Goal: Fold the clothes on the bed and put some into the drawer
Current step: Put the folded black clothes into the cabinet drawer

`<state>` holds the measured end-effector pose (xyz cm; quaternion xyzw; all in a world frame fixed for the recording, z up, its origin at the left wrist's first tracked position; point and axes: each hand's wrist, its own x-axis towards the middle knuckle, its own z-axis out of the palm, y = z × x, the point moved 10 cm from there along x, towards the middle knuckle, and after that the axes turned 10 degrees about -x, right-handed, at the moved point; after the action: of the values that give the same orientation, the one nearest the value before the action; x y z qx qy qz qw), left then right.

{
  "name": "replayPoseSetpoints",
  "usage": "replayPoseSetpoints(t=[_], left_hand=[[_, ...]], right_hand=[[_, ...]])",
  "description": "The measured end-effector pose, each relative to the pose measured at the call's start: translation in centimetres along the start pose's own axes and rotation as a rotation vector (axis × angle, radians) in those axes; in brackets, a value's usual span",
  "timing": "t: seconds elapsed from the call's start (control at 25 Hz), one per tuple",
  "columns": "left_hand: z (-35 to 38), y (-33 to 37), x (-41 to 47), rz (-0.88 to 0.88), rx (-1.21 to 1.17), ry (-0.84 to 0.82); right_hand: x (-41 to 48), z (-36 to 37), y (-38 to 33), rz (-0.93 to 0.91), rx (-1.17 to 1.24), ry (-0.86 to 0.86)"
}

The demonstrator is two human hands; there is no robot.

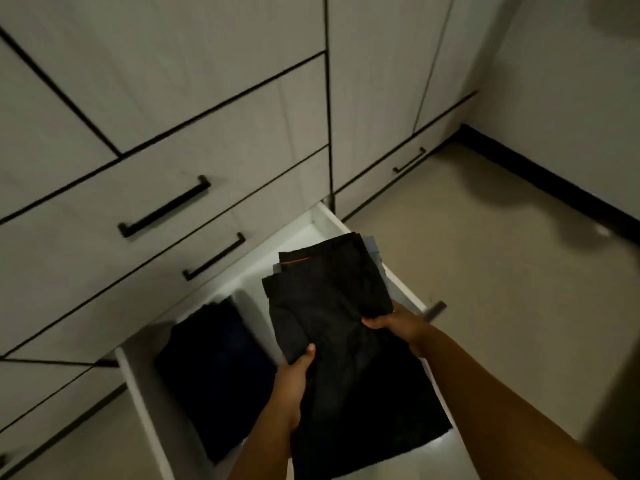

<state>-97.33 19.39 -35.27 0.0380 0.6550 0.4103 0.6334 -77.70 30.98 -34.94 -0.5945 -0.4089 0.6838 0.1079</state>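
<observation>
A white drawer [136, 386] at the bottom of the wardrobe is pulled out below me. I hold a folded stack of black clothes [329, 292] over its right half. My left hand [294, 372] grips the stack's near left edge with the thumb on top. My right hand [394, 323] grips its near right edge. A thin red stripe shows near the stack's far edge, and a pale blue-grey garment peeks out under it. Another black garment [374, 410] lies beneath in the drawer's near right part. A folded dark navy pile [214, 368] fills the drawer's left part.
Closed white drawers with black bar handles [164, 206] stand above the pulled-out drawer. Tall white wardrobe doors rise behind. Beige floor [502, 271] stretches to the right, bounded by a wall with a black skirting board. The pulled-out drawer's front handle [435, 309] sticks out on the right.
</observation>
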Motion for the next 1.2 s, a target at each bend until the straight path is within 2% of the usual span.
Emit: replayPoseSetpoints(t=[0.2,0.44,0.64,0.76,0.92,1.04,1.12,1.2], left_hand=[[-6.5,-1.6,5.9,-0.099,-0.189,0.009],[-7.4,-3.3,11.9,-0.207,-0.24,0.04],[-8.0,-3.8,20.4,-0.217,-0.234,0.139],[-7.4,-4.5,26.9,-0.182,-0.255,0.118],[-8.2,-4.8,33.2,-0.066,-0.136,0.162],[-9.5,-6.3,32.4,-0.104,-0.054,0.261],[-10.1,-8.1,29.4,-0.131,-0.001,0.319],[-10.1,-10.2,26.1,-0.213,-0.011,0.311]], right_hand=[[8.7,7.4,-0.6,0.099,-0.207,-0.108],[15.9,8.4,1.5,0.149,-0.335,-0.128],[24.5,9.0,-0.6,0.085,-0.48,-0.163],[30.4,9.0,-1.0,0.031,-0.548,-0.145],[36.2,8.0,-0.9,-0.065,-0.623,-0.056],[37.0,7.5,0.7,-0.086,-0.724,-0.015],[36.2,6.1,2.9,0.043,-0.895,0.061],[33.4,4.6,3.6,0.176,-1.139,0.187]])
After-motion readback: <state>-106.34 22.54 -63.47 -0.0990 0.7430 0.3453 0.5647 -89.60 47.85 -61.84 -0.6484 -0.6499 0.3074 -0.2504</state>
